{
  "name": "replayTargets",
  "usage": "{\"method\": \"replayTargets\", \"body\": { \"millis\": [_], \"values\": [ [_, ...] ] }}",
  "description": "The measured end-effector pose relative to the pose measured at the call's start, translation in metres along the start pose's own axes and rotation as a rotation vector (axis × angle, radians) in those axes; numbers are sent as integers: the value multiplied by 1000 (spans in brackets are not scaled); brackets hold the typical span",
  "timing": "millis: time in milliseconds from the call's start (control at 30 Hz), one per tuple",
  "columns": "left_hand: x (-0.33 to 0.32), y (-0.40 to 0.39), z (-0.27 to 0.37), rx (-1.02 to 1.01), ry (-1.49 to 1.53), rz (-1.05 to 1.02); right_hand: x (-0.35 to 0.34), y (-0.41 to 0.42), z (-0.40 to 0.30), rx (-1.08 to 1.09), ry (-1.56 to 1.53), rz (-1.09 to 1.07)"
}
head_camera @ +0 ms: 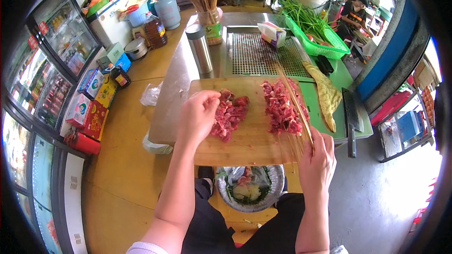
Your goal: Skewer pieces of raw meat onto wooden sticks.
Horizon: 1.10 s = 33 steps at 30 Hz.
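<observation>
On a wooden cutting board (256, 113) lie two heaps of cut raw red meat. My left hand (201, 113) is at the upper left edge of the left meat heap (231, 116), its fingertips drawn together. Whether a piece of meat is between them is hidden. In my right hand (317, 157) are several thin bamboo skewers (296, 104). Some reach up across the right meat heap (279, 104); others, blurred, fan out over the board's lower right.
Behind the board are a perforated metal tray (250, 54), a steel flask (200, 49) and a jar of skewers (210, 24). A cleaver (351, 123) and folded cloth (326, 95) lie right. Below stands a waste basin (279, 187). A person (353, 16) sits in the background.
</observation>
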State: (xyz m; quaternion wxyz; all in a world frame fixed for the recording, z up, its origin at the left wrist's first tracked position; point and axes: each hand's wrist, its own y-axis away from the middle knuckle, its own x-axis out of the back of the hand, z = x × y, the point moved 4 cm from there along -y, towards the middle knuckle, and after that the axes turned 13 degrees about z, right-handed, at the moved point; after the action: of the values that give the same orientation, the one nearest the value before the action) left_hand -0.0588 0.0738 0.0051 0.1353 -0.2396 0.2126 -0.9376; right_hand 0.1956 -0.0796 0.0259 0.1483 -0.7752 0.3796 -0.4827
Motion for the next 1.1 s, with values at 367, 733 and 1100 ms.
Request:
{"method": "replayTargets", "body": {
  "millis": [367, 733, 1100],
  "values": [
    [13, 15, 17, -30, -455, -390, -25, 45, -25, -429, -804, -577],
    [10, 9, 15, -14, -364, -110, -40, 55, -31, -549, -1043, -464],
    [20, 13, 6, -109, -509, -92, -45, 53, -21, -660, -1038, -614]
  ]
}}
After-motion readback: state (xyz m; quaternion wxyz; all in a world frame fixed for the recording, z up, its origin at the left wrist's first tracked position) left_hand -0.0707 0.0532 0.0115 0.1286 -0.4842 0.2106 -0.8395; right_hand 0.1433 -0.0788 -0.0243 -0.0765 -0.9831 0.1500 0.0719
